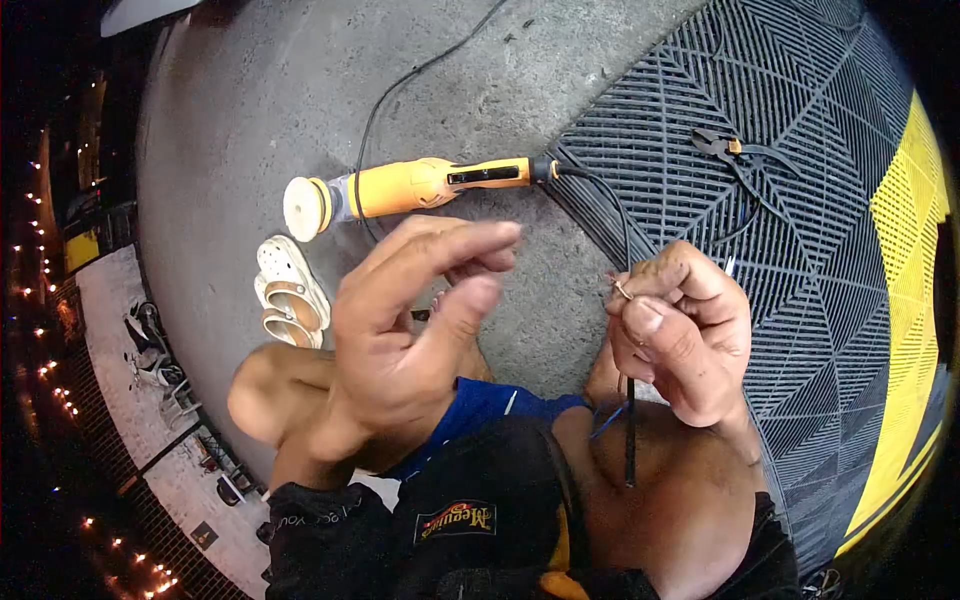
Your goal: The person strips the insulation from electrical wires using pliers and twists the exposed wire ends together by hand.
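Note:
My right hand point(685, 330) pinches the frayed, copper-coloured end of a wire point(622, 290) between thumb and fingertips. Below that hand a black cable point(631, 440) hangs down over my leg, with a thin blue wire point(608, 420) beside it. To the left, my left hand point(415, 310) is raised with its thumb and fingers apart and nothing between them. Beyond my hands a yellow polisher point(400, 188) with a round pale pad lies on the concrete floor. Its black cord runs right, onto the mat and down toward my right hand.
Pliers point(730, 150) lie on the black grid mat point(820, 290), which has a yellow band point(905, 300) at right. Pale clogs point(290, 290) stand on the concrete floor point(230, 130). Another black cord crosses the polisher. At far left are a shelf point(180, 480) and string lights.

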Demonstrator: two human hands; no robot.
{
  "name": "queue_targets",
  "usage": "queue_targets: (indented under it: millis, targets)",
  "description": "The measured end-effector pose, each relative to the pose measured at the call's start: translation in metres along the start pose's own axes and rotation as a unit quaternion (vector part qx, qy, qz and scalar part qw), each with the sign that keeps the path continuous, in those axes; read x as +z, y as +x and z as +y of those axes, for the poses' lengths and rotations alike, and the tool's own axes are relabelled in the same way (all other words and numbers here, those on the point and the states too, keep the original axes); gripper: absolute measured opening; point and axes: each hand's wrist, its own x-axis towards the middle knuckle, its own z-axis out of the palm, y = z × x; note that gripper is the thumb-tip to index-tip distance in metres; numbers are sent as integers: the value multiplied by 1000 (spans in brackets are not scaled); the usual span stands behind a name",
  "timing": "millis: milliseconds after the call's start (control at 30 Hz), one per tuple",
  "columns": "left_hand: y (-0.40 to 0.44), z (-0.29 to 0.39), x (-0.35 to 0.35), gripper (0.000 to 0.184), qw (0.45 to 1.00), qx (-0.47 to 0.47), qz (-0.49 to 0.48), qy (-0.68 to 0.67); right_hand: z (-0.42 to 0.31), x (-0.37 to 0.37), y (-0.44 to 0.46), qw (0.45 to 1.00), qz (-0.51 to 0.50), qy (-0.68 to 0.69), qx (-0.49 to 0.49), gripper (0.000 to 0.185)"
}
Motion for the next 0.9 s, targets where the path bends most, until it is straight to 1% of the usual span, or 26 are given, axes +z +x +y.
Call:
queue_targets:
  millis: [33, 100, 133, 200, 233, 300, 333, 400, 433, 467, 500, 533, 633, 700, 733, 800, 867, 900]
  targets:
    - [0, 0, 4, 15, 999, -22, -14, -39, 0, 3, 1, 1000, -2, -1, 0, 8]
    - [-3, -1, 12, 16, 991, -51, -37, -118, 1, 9, 1, 996, 17, -71, -51, 6]
    - [-3, 1, 13, 16, 991, -52, -34, -118, 2, 7, 2, 996, 14, -71, -49, 6]
    - [-2, 8, 16, 17, 974, -137, -78, -165, 6, 2, 3, 984, -11, -150, -101, 6]
    - [-2, 9, 20, 17, 967, -151, -69, -192, 7, 1, 5, 984, -13, -149, -100, 6]
    - [-2, 8, 22, 16, 971, -136, -69, -184, 10, 0, 8, 950, -21, -246, -189, 4]
    - [-2, 8, 23, 15, 974, -119, -72, -178, 9, 0, 8, 951, -21, -245, -189, 4]
    - [-1, 11, 23, 14, 972, -128, -66, -184, 6, 1, 8, 930, -14, -303, -206, 6]
    - [0, 11, 23, 13, 970, -136, -61, -191, 6, 0, 8, 931, -13, -302, -206, 6]
    - [0, 11, 25, 13, 970, -137, -62, -190, 6, 0, 9, 917, -13, -327, -227, 7]
    - [0, 9, 28, 13, 970, -135, -41, -199, 6, 0, 10, 903, -14, -351, -248, 8]
    - [0, 8, 30, 14, 969, -133, -19, -207, 6, 0, 11, 903, -14, -350, -248, 8]
    - [0, 7, 36, 13, 964, -151, 7, -221, 5, 2, 12, 892, -14, -371, -257, 9]
    - [1, 8, 36, 12, 964, -153, 8, -216, 5, 2, 13, 873, -14, -402, -274, 10]
    - [1, 8, 37, 12, 965, -155, 9, -211, 3, 2, 13, 874, -13, -402, -274, 10]
    - [2, 8, 38, 11, 962, -164, 11, -217, 0, 4, 13, 879, -24, -411, -242, 10]
    - [2, 10, 37, 11, 959, -173, 12, -223, 2, 2, 14, 880, -25, -405, -245, 10]
    - [3, 11, 36, 11, 949, -194, 4, -249, 3, 1, 14, 881, -26, -400, -249, 10]
